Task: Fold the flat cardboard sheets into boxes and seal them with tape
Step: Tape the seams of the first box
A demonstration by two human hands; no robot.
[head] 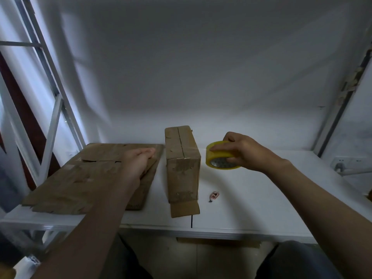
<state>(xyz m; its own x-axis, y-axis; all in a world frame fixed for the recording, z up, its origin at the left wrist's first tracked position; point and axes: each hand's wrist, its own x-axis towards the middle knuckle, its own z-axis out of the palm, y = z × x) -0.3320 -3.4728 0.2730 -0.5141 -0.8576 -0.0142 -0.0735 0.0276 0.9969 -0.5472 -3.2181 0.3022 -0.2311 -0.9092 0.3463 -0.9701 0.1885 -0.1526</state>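
The fingers of the right hand curl over the yellow roll of adhesive tape, gripping it just beside the folded brown cardboard box standing mid-desk. The fingers of the left hand lie straight, pressed together, on the flat brown cardboard sheets at the left of the white desk. Caution: neither hand steadies the box (its near flap lies open); drawing tape could tip or drag it.

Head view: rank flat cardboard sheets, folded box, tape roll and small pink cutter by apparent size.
1. flat cardboard sheets, largest
2. folded box
3. tape roll, partly covered by the right hand
4. small pink cutter, smallest
All lie at similar depth, so the order looks safe.
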